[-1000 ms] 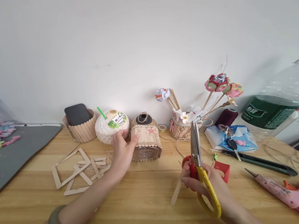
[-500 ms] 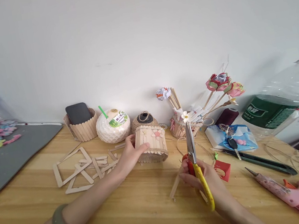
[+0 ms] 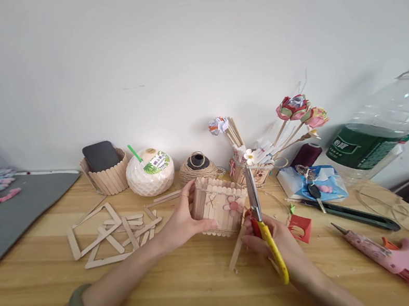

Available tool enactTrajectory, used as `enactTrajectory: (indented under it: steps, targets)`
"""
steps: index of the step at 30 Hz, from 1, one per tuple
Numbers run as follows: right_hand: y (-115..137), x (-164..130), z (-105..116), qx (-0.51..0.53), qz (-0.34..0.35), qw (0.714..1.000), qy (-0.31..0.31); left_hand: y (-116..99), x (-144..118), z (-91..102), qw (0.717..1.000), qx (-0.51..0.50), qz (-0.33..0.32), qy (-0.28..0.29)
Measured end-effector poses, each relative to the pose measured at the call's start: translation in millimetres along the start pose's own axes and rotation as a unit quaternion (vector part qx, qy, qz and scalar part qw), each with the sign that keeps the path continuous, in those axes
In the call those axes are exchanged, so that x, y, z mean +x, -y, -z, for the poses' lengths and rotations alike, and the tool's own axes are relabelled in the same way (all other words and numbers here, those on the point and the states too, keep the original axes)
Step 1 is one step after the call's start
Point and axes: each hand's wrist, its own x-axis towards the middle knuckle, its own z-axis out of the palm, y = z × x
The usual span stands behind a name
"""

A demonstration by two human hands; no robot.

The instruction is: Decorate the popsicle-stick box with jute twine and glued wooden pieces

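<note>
Left hand: my left hand (image 3: 179,224) grips the stick box (image 3: 219,205) by its near side, on the table (image 3: 182,294).
Right hand: my right hand (image 3: 279,242) is closed on the scissors (image 3: 260,217), blades up, plus a loose stick (image 3: 237,247).
Box position: mid-table, just beside the scissors.
Nearby: twine ball (image 3: 197,166) behind; glue gun (image 3: 399,258) well right.

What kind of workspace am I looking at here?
Most likely a home craft table against a plain wall. The left hand holds a craft-stick box, the right hand holds yellow scissors, and a pink glue gun and loose craft sticks lie on the wooden table.
</note>
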Motion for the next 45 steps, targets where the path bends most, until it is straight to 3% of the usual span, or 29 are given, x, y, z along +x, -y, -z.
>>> enactTrajectory:
  steps: [5, 13, 26, 45]
  targets:
    - [-0.5, 0.7, -1.6, 0.010, -0.003, 1.000, 0.006, 4.2, 0.0, -0.2, 0.997, -0.061, 0.029, 0.043]
    - [-5.4, 1.0, -0.5, 0.020, 0.001, 1.000, 0.014, 9.3, 6.4, 13.9, 0.991, 0.128, -0.042, 0.003]
    - [-1.3, -0.7, -2.5, 0.015, -0.002, 1.000, 0.019, 17.4, 8.9, 14.8, 0.988, 0.149, -0.045, 0.020]
    - [-5.2, 0.1, 0.7, 0.018, 0.001, 1.000, 0.022, 19.3, 3.1, 18.9, 0.964, 0.235, -0.119, 0.032]
